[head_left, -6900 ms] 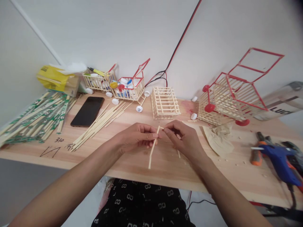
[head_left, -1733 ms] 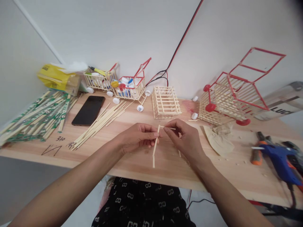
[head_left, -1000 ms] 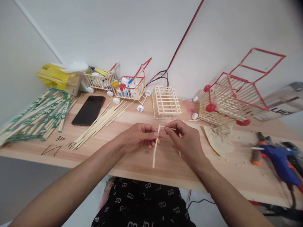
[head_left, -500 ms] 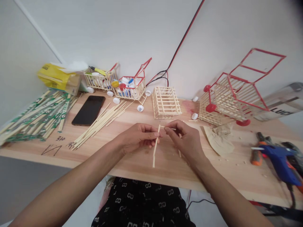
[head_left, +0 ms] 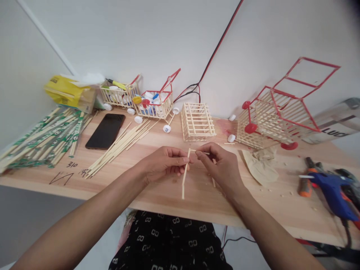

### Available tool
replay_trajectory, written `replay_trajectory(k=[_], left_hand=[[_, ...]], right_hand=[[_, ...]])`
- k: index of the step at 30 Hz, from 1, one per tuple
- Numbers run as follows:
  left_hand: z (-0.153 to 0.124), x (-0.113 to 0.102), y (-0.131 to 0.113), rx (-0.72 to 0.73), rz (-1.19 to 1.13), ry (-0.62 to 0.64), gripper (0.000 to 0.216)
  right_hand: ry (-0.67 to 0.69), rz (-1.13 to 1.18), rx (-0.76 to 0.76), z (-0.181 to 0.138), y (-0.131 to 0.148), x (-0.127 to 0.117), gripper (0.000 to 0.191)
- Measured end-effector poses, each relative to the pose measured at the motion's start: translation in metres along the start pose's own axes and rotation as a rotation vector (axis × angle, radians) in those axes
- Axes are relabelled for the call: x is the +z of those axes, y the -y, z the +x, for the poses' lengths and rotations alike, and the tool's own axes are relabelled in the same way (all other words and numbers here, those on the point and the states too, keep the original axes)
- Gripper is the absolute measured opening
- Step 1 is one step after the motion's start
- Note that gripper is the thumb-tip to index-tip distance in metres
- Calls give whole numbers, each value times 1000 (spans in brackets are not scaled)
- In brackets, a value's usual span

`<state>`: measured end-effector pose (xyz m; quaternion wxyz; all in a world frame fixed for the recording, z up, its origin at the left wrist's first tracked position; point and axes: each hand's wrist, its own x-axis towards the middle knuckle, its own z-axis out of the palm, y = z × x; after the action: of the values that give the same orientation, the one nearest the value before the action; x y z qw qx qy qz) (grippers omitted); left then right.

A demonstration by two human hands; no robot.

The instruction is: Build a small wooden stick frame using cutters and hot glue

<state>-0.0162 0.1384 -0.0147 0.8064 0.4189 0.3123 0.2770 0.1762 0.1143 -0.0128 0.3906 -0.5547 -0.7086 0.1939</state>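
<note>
My left hand (head_left: 171, 162) pinches a pale wooden stick (head_left: 183, 183) between thumb and fingers; the stick runs down towards me and bends partway along. At its upper end it meets a short crosswise stick (head_left: 193, 150), gripped by the thumb and fingertips of my right hand (head_left: 219, 161). The two sticks touch at a corner. Part of another stick (head_left: 213, 183) shows below my right hand; its upper part is hidden. Just beyond my hands stands a cage-like stick frame (head_left: 198, 122).
Loose sticks (head_left: 120, 148) and a phone (head_left: 105, 131) lie left, near wrapped chopsticks (head_left: 45, 138). Small stick carts (head_left: 153, 105) stand behind. At right are a larger red-trimmed cart (head_left: 281, 108), crumpled brown paper (head_left: 260, 168) and a blue glue gun (head_left: 333, 191).
</note>
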Motion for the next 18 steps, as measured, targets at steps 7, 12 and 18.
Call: replay_trajectory(k=[7, 12, 18], left_hand=[[0, -1, 1, -3, -4, 25, 18], [0, -1, 0, 7, 7, 24, 18], [0, -1, 1, 8, 12, 23, 19]], right_hand=[[1, 4, 9, 0, 0, 0, 12], [8, 19, 8, 0, -1, 1, 12], [16, 14, 1, 0, -1, 1, 13]])
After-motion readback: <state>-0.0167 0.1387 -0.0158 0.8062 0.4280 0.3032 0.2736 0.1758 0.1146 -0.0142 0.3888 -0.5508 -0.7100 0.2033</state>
